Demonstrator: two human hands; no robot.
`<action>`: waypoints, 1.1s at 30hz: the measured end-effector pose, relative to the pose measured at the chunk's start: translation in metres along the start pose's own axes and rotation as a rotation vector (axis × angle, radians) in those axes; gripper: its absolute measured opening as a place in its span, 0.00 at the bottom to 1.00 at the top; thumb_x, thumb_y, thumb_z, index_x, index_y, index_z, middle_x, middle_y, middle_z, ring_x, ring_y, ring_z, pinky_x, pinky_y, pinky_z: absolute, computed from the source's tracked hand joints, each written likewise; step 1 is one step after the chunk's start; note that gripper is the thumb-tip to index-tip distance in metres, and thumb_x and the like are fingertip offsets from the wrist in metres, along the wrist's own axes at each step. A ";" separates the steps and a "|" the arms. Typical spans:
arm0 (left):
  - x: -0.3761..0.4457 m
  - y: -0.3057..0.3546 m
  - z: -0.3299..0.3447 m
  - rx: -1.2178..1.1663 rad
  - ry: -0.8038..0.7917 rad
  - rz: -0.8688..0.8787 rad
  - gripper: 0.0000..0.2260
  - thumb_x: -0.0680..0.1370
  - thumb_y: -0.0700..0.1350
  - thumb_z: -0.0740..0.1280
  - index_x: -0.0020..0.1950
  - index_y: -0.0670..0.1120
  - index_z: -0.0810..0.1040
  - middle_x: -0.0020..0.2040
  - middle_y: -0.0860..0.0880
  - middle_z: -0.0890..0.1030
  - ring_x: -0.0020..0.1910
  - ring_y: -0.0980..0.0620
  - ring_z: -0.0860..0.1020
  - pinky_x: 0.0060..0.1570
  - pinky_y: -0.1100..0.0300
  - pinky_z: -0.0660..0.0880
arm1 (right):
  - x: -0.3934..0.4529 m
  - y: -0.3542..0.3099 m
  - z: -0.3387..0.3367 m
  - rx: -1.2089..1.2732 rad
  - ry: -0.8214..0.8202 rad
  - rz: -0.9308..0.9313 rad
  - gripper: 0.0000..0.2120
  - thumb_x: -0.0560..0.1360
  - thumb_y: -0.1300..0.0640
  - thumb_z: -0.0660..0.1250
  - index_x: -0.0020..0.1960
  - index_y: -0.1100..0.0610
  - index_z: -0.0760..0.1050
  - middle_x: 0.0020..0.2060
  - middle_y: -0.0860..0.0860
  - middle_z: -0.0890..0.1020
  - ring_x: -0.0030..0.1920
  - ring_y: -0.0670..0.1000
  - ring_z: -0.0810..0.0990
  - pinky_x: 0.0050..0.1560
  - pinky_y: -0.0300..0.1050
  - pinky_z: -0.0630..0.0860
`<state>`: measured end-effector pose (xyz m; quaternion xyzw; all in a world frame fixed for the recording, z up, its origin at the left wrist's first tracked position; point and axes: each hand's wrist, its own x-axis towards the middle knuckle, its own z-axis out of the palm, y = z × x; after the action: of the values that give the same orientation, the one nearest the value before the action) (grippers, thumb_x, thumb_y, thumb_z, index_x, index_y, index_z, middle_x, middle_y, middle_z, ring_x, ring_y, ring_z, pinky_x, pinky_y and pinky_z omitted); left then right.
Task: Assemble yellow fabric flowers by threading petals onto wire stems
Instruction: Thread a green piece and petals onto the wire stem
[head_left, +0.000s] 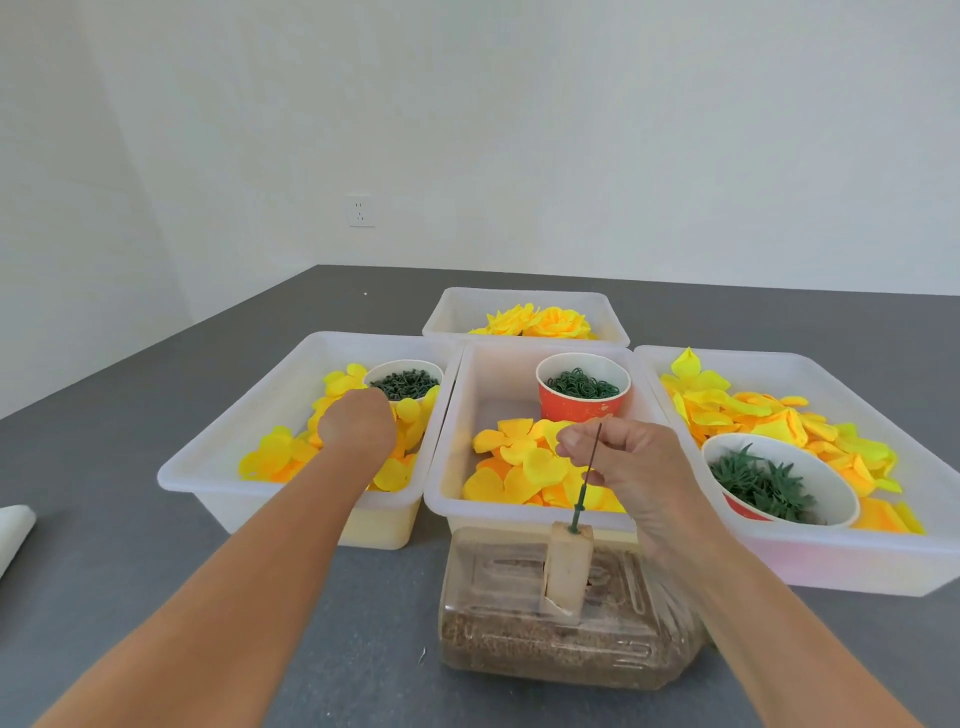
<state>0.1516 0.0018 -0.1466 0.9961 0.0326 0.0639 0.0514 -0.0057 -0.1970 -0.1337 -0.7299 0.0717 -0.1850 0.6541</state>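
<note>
A thin dark wire stem (591, 467) with a green lower part stands upright in a wooden block (569, 566) on top of a clear grain-filled container (561, 639). My right hand (631, 467) is curled around the upper part of the stem, whose tip pokes out above my fingers. My left hand (356, 427) reaches down into the yellow petals (275, 457) of the left tray (291, 514), beside a white cup of dark green pieces (405, 383). Its fingers are hidden under the hand.
The middle tray (498, 384) holds yellow petals and a red cup of green rings (583, 385). The right tray (831, 566) has petals and a bowl of green leafy pieces (763, 483). Finished yellow flowers (540, 320) lie in the back tray. A white object (15, 525) sits at the left edge.
</note>
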 end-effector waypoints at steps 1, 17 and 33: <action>0.000 -0.001 -0.001 -0.037 0.014 -0.002 0.10 0.77 0.36 0.61 0.56 0.41 0.76 0.56 0.43 0.78 0.57 0.43 0.77 0.45 0.55 0.71 | 0.003 -0.001 0.001 0.004 -0.011 0.005 0.07 0.72 0.61 0.71 0.36 0.53 0.81 0.35 0.48 0.84 0.37 0.43 0.78 0.37 0.36 0.73; -0.014 0.003 -0.040 -1.588 -0.049 0.149 0.15 0.73 0.30 0.65 0.29 0.41 0.67 0.28 0.45 0.73 0.31 0.49 0.79 0.44 0.57 0.80 | 0.033 -0.009 0.011 -0.093 -0.069 0.029 0.05 0.73 0.61 0.69 0.48 0.62 0.81 0.39 0.53 0.81 0.41 0.47 0.76 0.41 0.38 0.73; -0.074 0.035 -0.059 -1.670 -0.481 0.524 0.09 0.75 0.29 0.61 0.37 0.40 0.72 0.36 0.41 0.80 0.35 0.47 0.81 0.42 0.52 0.80 | 0.027 -0.038 0.002 0.118 -0.213 0.082 0.06 0.71 0.63 0.70 0.47 0.63 0.80 0.36 0.51 0.84 0.36 0.47 0.81 0.35 0.39 0.79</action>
<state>0.0722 -0.0323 -0.0940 0.5969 -0.2634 -0.1334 0.7460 0.0144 -0.1993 -0.0919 -0.7022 0.0207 -0.0833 0.7068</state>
